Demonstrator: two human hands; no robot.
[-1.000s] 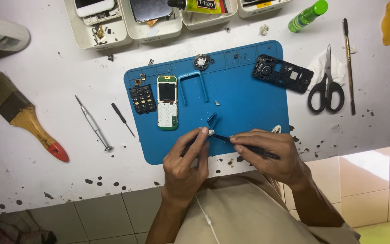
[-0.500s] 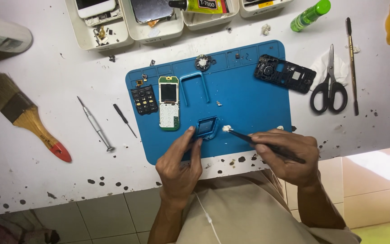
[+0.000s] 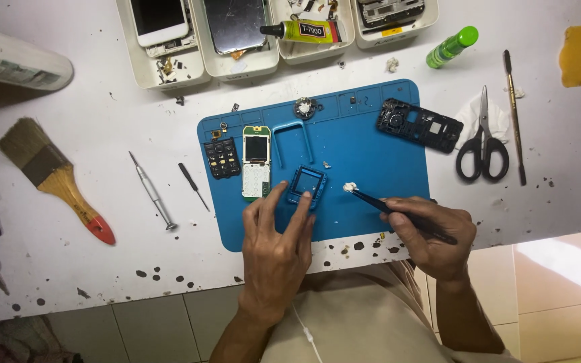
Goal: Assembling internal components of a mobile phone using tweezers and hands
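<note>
Keypad (image 3: 222, 158), board (image 3: 255, 171) flank blue frame (image 3: 306, 185); scissors (image 3: 482, 144) apart.

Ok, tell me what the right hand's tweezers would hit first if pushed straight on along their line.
From the right hand, the tweezers point up-left with a white wad at the tip. Straight on, they'd probably meet the small blue frame under the left hand fingers; height is unclear.

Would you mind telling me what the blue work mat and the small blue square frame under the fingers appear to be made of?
The blue work mat looks like soft silicone or rubber: matte, with moulded compartments along its top edge. The small blue square frame, pinned by the left hand, looks like rigid moulded plastic, thin-walled with a slight sheen, though the look leaves it open. The right hand holds black tweezers, probably coated metal.
</note>
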